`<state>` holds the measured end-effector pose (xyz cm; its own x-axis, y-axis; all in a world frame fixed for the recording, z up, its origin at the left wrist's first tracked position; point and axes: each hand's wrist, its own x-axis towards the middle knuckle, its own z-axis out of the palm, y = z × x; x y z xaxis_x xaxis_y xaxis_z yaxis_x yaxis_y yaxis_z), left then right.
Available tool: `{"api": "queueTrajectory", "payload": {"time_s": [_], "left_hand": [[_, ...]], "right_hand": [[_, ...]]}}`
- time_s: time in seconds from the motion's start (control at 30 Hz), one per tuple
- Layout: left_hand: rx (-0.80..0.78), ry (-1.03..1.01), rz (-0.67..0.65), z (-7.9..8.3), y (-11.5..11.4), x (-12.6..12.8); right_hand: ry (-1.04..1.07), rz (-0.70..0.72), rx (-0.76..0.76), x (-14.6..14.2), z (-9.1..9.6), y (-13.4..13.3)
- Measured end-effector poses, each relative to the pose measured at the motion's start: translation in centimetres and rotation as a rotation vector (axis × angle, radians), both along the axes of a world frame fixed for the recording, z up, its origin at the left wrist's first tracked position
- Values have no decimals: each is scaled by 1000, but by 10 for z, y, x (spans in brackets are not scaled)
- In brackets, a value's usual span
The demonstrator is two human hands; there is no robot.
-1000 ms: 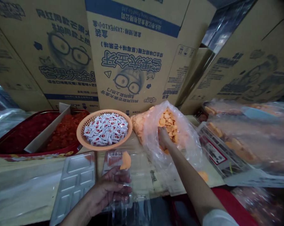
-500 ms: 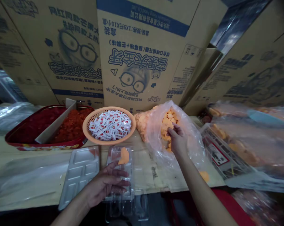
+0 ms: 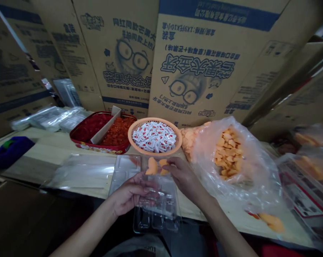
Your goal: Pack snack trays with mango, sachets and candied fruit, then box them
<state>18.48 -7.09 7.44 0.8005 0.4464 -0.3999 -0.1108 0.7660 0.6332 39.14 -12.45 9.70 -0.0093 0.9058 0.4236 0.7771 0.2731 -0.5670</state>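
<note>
My left hand [image 3: 130, 195] holds a clear plastic compartment tray [image 3: 157, 200] from below, with a flat orange piece [image 3: 152, 166] lying in its upper part. My right hand [image 3: 184, 178] is over the tray, its fingertips pinching a second orange piece [image 3: 163, 167]. To the right stands an open clear plastic bag [image 3: 247, 167] filled with similar orange pieces [image 3: 227, 154]. A few loose pieces lie on the table [image 3: 231, 217] below the bag.
A round orange basket [image 3: 130, 137] holds several white sachets with red print. Behind it lies a red tray [image 3: 75, 137] of red food. Stacked clear trays [image 3: 124, 175] lie left of my hands. Printed cardboard cartons [image 3: 193, 64] wall the far side.
My right hand has come out of the bag and now sits over the tray with an orange piece. The view has swung left, and the tray is raised nearer my hands.
</note>
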Motion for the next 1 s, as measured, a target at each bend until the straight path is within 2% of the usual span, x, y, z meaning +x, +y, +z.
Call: {"api": "queueTrajectory", "payload": {"time_s": [0.1,0.2,0.3,0.37,0.43,0.5,0.57,0.63,0.77,0.87,0.93,1.0], "left_hand": [[-6,-33,38,-3,6,-10],[-13,-32,68,-4,11,-22],[-1,-15,80,-3,19,-37],[19,-2,86,-3,25,-48],[35,-7,87,-5,32,-60],[49,-21,84,-8,39,-71],[65,-36,90,-11,47,-79],[72,-46,112,-15,54,-85],[65,-58,162,-19,65,-92],[60,-73,170,-20,71,-94],[58,-84,166,-21,73,-94],[51,-109,162,-22,75,-95]], "right_hand": [[-158,100,27,-14,-1,4],[-313,107,86,-23,-1,8],[-237,36,145,-22,-1,27],[-137,-38,114,-13,-3,53],[-109,-128,-32,0,-6,86],[-160,-236,-282,11,-12,119],[-160,-256,-495,18,-19,145],[-133,-230,-585,22,-26,160],[-94,-287,-522,21,-26,161],[130,-312,-305,7,-12,150],[404,-198,-206,-14,0,141],[589,-17,-269,-45,9,132]]}}
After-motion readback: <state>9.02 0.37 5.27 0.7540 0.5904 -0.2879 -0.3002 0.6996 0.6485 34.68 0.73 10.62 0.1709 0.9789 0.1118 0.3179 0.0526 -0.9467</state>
